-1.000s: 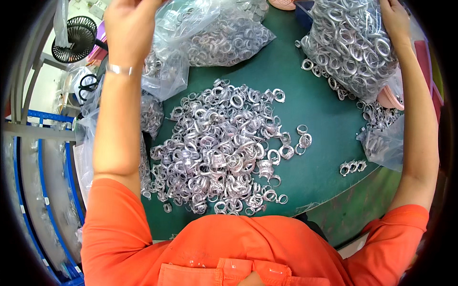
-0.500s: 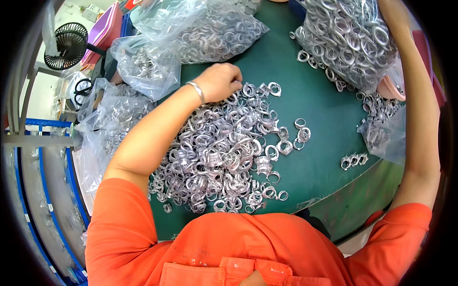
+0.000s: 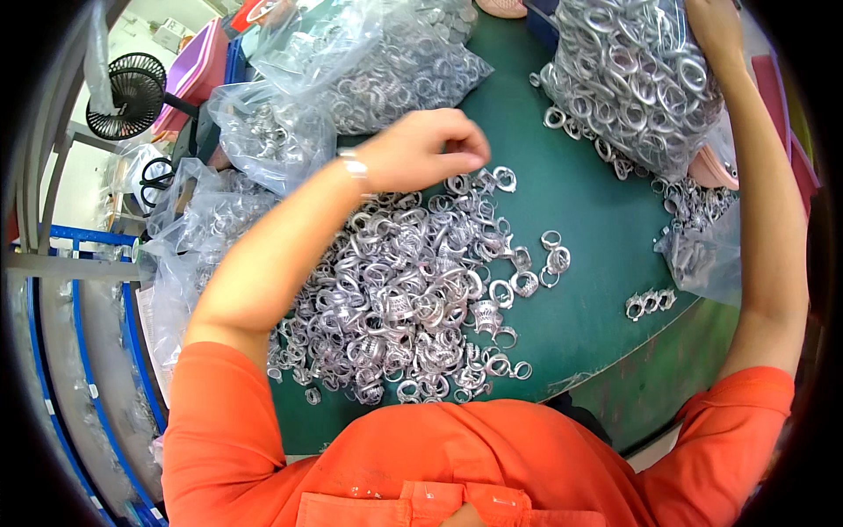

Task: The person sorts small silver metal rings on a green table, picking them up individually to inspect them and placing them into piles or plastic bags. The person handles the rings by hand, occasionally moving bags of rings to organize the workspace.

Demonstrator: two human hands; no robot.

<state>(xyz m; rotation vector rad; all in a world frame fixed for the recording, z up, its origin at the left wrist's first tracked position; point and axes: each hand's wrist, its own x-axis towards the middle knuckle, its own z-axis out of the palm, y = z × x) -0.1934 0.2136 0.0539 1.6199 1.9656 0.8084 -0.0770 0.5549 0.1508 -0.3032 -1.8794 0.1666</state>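
A heap of silver-grey metal rings [image 3: 395,290] is spread on the green tabletop [image 3: 597,329]. Over the heap's far edge is my left hand [image 3: 426,154], with a bracelet at the wrist. Its fingers are curled in toward the thumb, and whatever they hold, if anything, is hidden. At the upper right my right hand [image 3: 716,31] is up against the side of a clear plastic bag [image 3: 628,79] full of larger rings. The fingers of that hand are cut off or out of sight. A few loose rings [image 3: 555,259] lie to the right of the heap.
More filled plastic bags [image 3: 395,79] stand at the far left, beside a black fan [image 3: 127,97] and black scissors [image 3: 156,180]. Small metal pieces [image 3: 698,206] and a short row of joined rings [image 3: 651,303] lie at right. Blue-edged shelving [image 3: 83,369] stands left.
My left hand has lifted off the heap's far edge and shifted a little right. My right hand has moved slightly left along the bag. The whole view has tilted slightly.
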